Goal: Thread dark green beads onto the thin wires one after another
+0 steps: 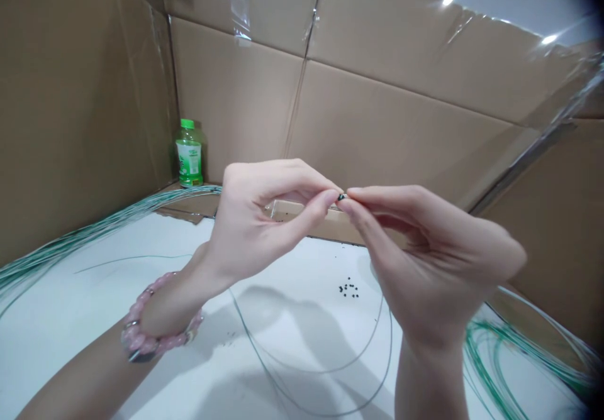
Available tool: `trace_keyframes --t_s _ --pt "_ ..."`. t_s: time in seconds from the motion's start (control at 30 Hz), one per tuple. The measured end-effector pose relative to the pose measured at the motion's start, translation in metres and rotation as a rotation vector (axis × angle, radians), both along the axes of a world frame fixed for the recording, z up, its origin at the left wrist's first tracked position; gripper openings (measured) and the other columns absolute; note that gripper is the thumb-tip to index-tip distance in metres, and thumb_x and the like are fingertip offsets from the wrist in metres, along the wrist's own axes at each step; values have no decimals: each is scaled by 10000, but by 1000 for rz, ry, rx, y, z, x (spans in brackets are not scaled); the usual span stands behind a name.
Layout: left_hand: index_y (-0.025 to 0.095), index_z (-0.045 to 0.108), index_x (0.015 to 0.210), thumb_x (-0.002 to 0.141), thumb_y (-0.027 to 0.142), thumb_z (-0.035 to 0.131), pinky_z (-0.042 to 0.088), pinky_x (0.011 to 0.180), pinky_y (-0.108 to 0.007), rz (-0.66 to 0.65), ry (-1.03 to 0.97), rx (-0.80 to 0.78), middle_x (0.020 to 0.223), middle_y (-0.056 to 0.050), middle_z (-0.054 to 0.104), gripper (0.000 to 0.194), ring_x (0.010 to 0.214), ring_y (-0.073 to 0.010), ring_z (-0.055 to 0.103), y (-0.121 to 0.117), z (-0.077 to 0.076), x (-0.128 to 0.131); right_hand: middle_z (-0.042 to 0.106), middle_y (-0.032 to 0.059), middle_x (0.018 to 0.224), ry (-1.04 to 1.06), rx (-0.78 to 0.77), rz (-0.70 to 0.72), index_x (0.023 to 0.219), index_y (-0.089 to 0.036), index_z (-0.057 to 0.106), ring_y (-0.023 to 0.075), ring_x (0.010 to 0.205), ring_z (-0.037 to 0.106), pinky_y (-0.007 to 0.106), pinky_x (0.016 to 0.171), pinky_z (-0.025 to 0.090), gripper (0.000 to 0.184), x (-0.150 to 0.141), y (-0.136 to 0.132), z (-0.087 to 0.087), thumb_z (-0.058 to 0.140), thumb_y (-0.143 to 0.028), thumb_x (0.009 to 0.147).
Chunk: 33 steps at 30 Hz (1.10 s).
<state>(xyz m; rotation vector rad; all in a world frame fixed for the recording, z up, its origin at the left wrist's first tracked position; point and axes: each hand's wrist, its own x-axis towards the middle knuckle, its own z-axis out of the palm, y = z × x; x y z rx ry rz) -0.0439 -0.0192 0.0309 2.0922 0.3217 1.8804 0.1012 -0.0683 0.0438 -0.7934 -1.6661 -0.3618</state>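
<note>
My left hand and my right hand meet fingertip to fingertip above the table, both closed in a pinch. Between the tips shows a tiny black piece, at the left fingers, with a pale bit beside it at the right fingers. Its exact shape is too small to make out. A thin green wire hangs in loops below, its strands passing behind both hands; where they end is hidden. Several similar black pieces lie scattered on the white tabletop beneath.
At left lies a long bundle of green and white wires; another coiled bundle is at right. A green bottle stands in the back left corner. Cardboard walls enclose the table.
</note>
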Motion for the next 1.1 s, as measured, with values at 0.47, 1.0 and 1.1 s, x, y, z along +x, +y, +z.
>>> trace_keyframes --t_s 0.47,1.0,1.1 --pt "233 744 765 773 159 661 410 564 -275 149 7 52 711 -14 688 113 633 -142 594 13 -11 4 708 -43 757 -48 -368 2 772 -222 662 129 695 670 238 623 565 64 9 6 4 654 -159 763" --pt "237 726 748 775 157 696 398 478 -219 122 -14 65 663 81 652 90 581 -57 532 22 -12 10 626 -47 683 17 -251 12 720 -185 601 78 655 570 214 646 512 155 4 5 6 547 -92 831" --pt "243 740 780 751 178 710 434 530 -222 85 87 19 720 57 689 77 618 -87 570 26 -17 20 624 -43 709 74 -194 -3 738 -183 598 74 671 575 199 650 523 141 9 3 9 558 -85 830"
